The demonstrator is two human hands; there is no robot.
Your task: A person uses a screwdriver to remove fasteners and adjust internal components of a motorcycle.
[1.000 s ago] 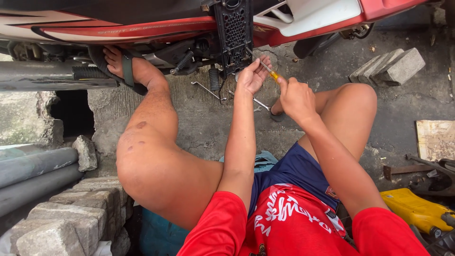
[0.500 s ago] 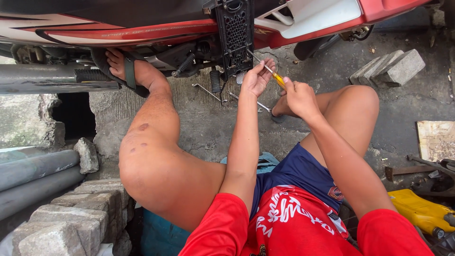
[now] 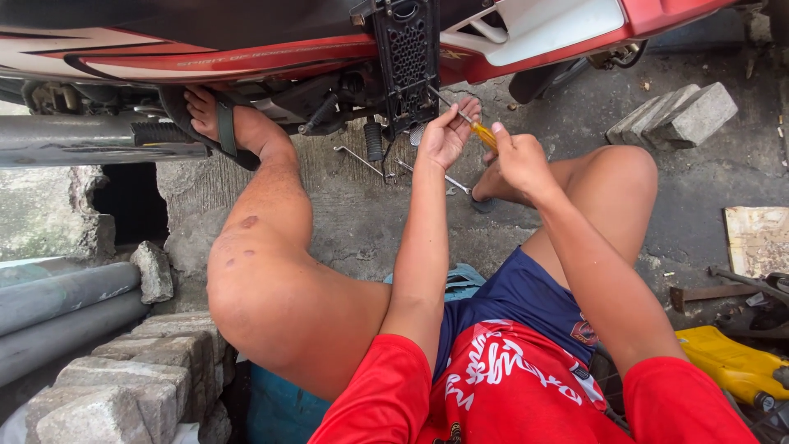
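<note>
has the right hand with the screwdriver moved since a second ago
Barely. The right hand keeps the yellow-handled screwdriver just right of the black perforated panel. The whole view shifts slightly, so any real move is too small to tell.

Screwdriver (image 3: 483, 134): translucent amber plastic handle, thin bright metal shaft. Black perforated panel (image 3: 408, 57): matt plastic. Motorcycle fairing (image 3: 246, 49): glossy red and white plastic. Floor (image 3: 362, 218): rough grey concrete. Wrenches (image 3: 362, 160): shiny metal. Paving blocks (image 3: 682, 115): coarse stone. Shirt (image 3: 526, 386): red cloth.
</note>
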